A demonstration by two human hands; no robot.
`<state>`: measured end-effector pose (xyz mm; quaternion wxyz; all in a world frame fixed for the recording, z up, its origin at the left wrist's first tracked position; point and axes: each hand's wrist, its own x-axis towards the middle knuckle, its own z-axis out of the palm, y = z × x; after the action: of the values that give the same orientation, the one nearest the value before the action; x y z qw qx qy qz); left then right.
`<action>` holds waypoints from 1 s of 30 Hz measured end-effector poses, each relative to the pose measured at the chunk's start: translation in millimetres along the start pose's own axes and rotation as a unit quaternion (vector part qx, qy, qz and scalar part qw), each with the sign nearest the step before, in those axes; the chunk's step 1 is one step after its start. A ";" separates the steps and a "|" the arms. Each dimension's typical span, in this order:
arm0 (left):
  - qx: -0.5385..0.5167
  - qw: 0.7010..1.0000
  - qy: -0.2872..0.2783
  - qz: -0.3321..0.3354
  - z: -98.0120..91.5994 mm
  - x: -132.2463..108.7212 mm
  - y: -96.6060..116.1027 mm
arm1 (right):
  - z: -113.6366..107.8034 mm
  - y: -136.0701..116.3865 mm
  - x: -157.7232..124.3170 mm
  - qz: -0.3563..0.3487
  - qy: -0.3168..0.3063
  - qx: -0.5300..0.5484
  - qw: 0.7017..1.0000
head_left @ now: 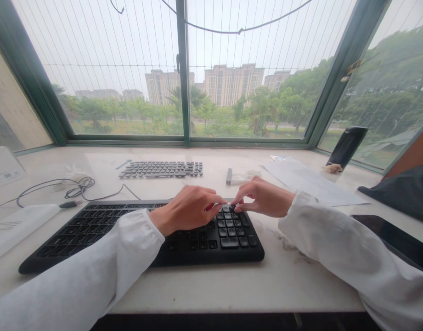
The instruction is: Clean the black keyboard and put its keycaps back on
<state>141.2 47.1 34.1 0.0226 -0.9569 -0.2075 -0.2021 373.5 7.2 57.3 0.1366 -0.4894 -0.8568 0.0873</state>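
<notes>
A black keyboard (pixel 204 263) lies in front of me; across its left and middle parts the key sockets show without caps, while keycaps sit on the number pad (pixel 229 232). My left hand (pixel 190 209) is over the keyboard, its fingers curled and closed at the top of the number pad; whatever is between them is hidden. From the right, my right hand (pixel 261 197) pinches a small dark keycap (pixel 233 208) at the pad's upper row. The two hands' fingertips nearly meet there. Loose keycaps (pixel 162 169) lie in rows behind the keyboard.
A coiled cable (pixel 81 186) and a white box (pixel 23 225) are on the left. Behind my right hand are a small dark stick (pixel 228 176) and paper sheets (pixel 311 181). A black phone-like slab (pixel 393 241) lies right; a dark upright object (pixel 347 147) leans by the window.
</notes>
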 end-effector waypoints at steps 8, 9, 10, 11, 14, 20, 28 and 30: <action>0.004 0.999 -0.029 0.027 -2.8 -0.4 3.6 | -0.1 0.0 -0.2 -0.008 -0.008 0.003 1.000; 0.003 0.999 -0.033 0.032 -2.8 -0.7 4.0 | -0.3 -0.1 -0.2 -0.011 -0.009 0.002 1.000; 0.003 0.999 -0.035 0.035 -2.8 -0.9 4.3 | -0.4 -0.2 -0.2 -0.015 -0.009 0.000 1.000; 0.003 0.999 -0.037 0.038 -2.7 -1.0 4.5 | -0.6 -0.4 -0.2 -0.019 -0.009 -0.003 1.000; 0.008 0.999 -0.035 0.037 -2.2 -0.8 4.9 | -1.0 -1.3 -0.1 -0.024 -0.011 -0.015 1.000; 0.027 0.998 -0.035 0.043 -3.0 0.1 6.2 | -1.3 -2.9 0.4 -0.020 -0.005 -0.015 1.000; 0.046 0.997 -0.020 0.054 -3.9 -1.5 11.9 | 0.1 -1.2 -0.2 0.017 0.004 0.034 0.999; 0.026 0.997 -0.022 0.063 -3.0 -1.9 11.5 | 1.0 -0.9 -0.2 0.036 0.005 0.047 0.998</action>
<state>143.1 35.5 36.6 0.0557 -0.9713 -0.1523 -0.1738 372.6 6.5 56.6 0.1607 -0.5131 -0.8330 0.1303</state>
